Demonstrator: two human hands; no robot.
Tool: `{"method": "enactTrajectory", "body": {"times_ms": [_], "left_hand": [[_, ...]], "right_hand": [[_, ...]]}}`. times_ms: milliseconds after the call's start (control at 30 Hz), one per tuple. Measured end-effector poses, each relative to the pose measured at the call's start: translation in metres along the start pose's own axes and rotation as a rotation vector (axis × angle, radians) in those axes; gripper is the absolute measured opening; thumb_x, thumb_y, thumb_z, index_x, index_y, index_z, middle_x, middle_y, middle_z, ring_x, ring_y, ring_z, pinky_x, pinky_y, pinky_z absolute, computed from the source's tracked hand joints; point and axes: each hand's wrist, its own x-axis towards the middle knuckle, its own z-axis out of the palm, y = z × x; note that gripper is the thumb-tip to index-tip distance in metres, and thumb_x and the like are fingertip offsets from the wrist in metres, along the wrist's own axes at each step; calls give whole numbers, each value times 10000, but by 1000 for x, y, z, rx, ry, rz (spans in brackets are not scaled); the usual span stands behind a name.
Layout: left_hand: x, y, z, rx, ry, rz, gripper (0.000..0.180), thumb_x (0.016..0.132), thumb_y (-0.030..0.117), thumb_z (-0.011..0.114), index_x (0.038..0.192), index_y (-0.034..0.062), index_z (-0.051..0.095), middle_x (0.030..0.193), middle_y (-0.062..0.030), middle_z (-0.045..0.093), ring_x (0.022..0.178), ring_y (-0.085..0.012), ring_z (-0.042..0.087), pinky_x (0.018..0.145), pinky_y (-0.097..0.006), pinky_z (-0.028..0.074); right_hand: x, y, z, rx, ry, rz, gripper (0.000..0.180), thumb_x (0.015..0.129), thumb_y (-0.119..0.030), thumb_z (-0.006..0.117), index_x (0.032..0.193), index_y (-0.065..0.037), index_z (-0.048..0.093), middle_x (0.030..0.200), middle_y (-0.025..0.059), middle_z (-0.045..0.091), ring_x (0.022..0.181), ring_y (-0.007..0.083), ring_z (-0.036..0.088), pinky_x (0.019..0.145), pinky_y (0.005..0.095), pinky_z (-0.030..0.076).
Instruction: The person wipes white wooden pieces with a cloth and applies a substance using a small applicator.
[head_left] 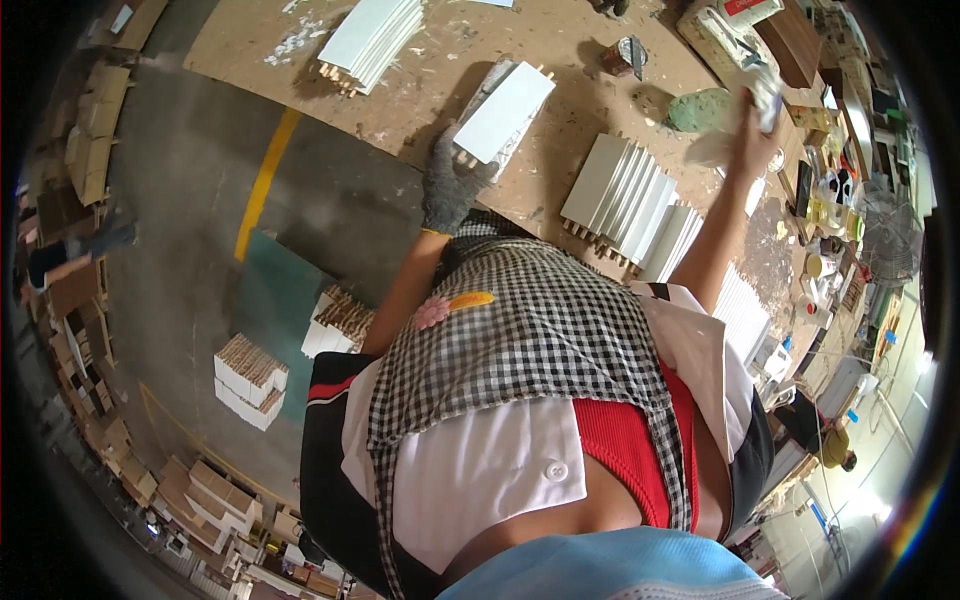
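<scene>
My left hand (452,185), in a grey knit glove, grips the near end of a white board (506,112) with wooden dowels sticking out of its ends. Another board or piece lies partly hidden under it, close to the workbench's front edge. Out to the right, my bare right hand (750,143) is closed on a white crumpled cloth (765,98), somewhat smeared by motion. Below and left of that hand lies a green oval pad (699,110). A row of white dowelled boards (620,190) rests on the bench between my arms.
Another stack of white boards (372,42) stands at the far left of the workbench (400,110). A small dark-rimmed cup (625,57) sits near the back. Bottles and tools crowd the right side. On the floor at left are stacked white pieces (250,380).
</scene>
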Motion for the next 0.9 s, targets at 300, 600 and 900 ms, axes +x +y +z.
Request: {"method": "enactTrajectory", "body": {"times_ms": [300,600,900], "left_hand": [[13,-15,7,-197,-41,-125,570,857,-68,664,1375,-7,434,1048,-23,560,838,-121,525,803,-282,521],[16,-40,5,-518,16,-127,457,949,82,607,1372,-6,455,1126,-95,573,925,-171,576,862,-353,540],[18,-13,14,-240,41,-199,452,921,59,647,1342,18,490,1229,-121,584,1050,-201,580,871,-362,543]], "right_hand": [[-219,-30,129,-361,-931,-798,556,974,-364,582,1457,-113,467,1498,168,452,1332,367,477,1169,486,312],[-225,-46,123,-312,-1136,-807,499,971,-208,515,1467,-159,480,1567,84,402,1372,279,465,1175,458,337],[-233,-68,135,-36,-944,-947,425,857,-131,679,1280,-136,636,1238,185,609,1155,348,595,1076,448,463]]}}
